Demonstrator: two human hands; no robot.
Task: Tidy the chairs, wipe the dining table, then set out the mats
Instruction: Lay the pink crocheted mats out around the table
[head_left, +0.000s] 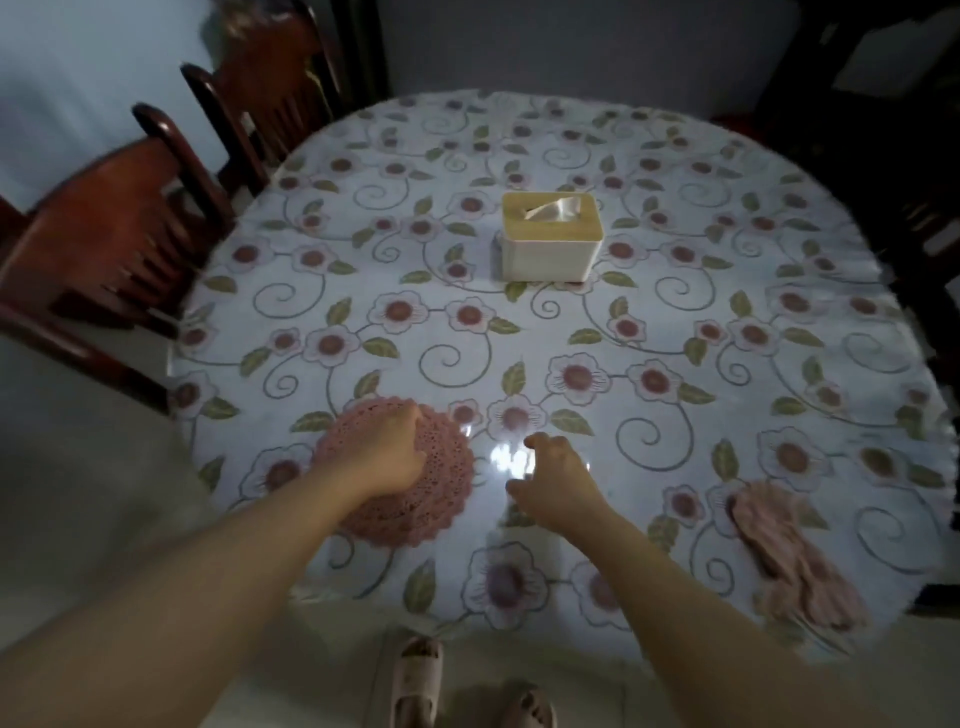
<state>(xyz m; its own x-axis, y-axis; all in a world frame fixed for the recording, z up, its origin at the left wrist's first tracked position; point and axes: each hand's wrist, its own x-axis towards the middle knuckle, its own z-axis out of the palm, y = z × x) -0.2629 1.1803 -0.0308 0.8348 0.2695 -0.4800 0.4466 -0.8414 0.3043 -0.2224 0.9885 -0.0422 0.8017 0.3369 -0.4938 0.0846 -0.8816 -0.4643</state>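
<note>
A round pink crocheted mat (441, 488) lies on the flowered tablecloth of the dining table (675, 467), near its front edge. My left hand (387, 452) rests on top of the mat with its fingers curled down onto it. Just right of the mat, my right hand (556, 478) hovers over bare cloth with fingers loosely bent and holds nothing. A crumpled pink cloth (795, 556) lies at the front right of the table. Two dark wooden chairs (119, 244) stand against the table's left side.
A cream tissue box (550, 244) sits at the table's middle. Dark furniture (883, 104) stands at the back right. My feet in light sandals (415, 680) show below the table's front edge on a pale floor.
</note>
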